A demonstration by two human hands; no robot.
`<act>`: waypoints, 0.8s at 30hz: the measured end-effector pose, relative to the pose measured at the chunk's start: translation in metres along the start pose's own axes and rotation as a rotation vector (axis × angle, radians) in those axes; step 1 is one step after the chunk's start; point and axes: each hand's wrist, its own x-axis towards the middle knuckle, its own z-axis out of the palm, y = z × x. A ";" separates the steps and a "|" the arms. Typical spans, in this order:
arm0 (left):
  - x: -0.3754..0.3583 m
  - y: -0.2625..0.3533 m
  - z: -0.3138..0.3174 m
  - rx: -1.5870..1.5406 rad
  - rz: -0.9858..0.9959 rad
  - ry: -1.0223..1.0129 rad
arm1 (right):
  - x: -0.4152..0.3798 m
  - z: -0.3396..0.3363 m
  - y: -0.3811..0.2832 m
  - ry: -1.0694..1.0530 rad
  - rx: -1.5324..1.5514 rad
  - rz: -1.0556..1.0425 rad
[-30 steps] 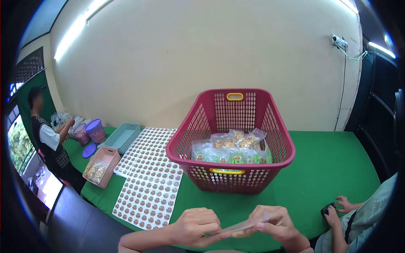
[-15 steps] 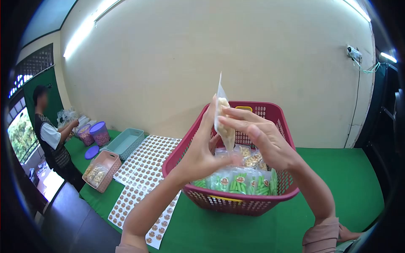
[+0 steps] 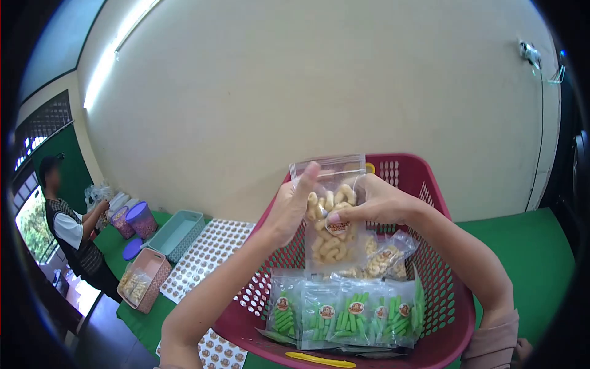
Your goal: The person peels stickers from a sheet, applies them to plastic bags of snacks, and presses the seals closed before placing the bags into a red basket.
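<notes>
A clear bag of pale curled snacks [image 3: 335, 246] with a round brown label hangs upright over the maroon basket [image 3: 455, 307]. My left hand [image 3: 292, 206] grips its upper left side, thumb up. My right hand [image 3: 378, 203] holds its upper right side, with the thumb near the label. Inside the basket, labelled bags of green sticks [image 3: 353, 310] stand along the near side. Behind them lie more bags of pale snacks [image 3: 384, 261], partly hidden by the held bag.
Sticker sheets [image 3: 206, 252] lie left of the basket on the green table [image 3: 510, 246]. Beyond are a pink basket [image 3: 161, 277] with bags, a teal basket [image 3: 178, 234] and purple-lidded tubs [image 3: 142, 221]. A person [image 3: 67, 227] stands at far left. Part of another hand [image 3: 523, 349] shows at lower right.
The held bag has turned from edge-on to face-on, showing its label. Both hands now hold it by its upper sides. The view has tilted, and the basket appears nearer.
</notes>
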 end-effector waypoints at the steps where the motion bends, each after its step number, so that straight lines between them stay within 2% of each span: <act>1: 0.003 -0.006 0.000 0.167 0.090 -0.006 | 0.003 0.004 0.013 -0.009 0.025 0.021; 2: 0.004 -0.008 -0.004 0.411 0.021 -0.003 | 0.006 0.007 0.026 0.013 0.059 -0.002; 4: 0.005 -0.023 -0.006 0.501 -0.062 0.005 | 0.012 0.015 0.050 0.063 0.121 -0.044; 5: 0.006 -0.031 -0.008 0.489 -0.094 0.000 | 0.015 0.017 0.063 0.126 0.172 -0.130; 6: 0.006 -0.038 -0.010 0.431 -0.095 -0.031 | 0.011 0.018 0.055 0.202 0.153 -0.048; 8: 0.006 -0.051 -0.013 0.339 -0.084 -0.108 | 0.008 0.011 0.046 0.212 0.119 0.050; 9: 0.005 -0.050 -0.011 0.290 -0.086 -0.121 | 0.005 0.010 0.042 0.198 0.186 0.006; 17: -0.003 -0.048 -0.009 0.194 -0.060 -0.145 | 0.000 0.012 0.040 0.151 0.163 0.071; 23: -0.005 -0.053 -0.010 0.188 -0.028 -0.158 | 0.000 0.015 0.047 0.130 0.207 -0.044; 24: -0.007 -0.054 -0.007 0.211 0.016 -0.142 | 0.000 0.015 0.050 0.238 -0.002 -0.082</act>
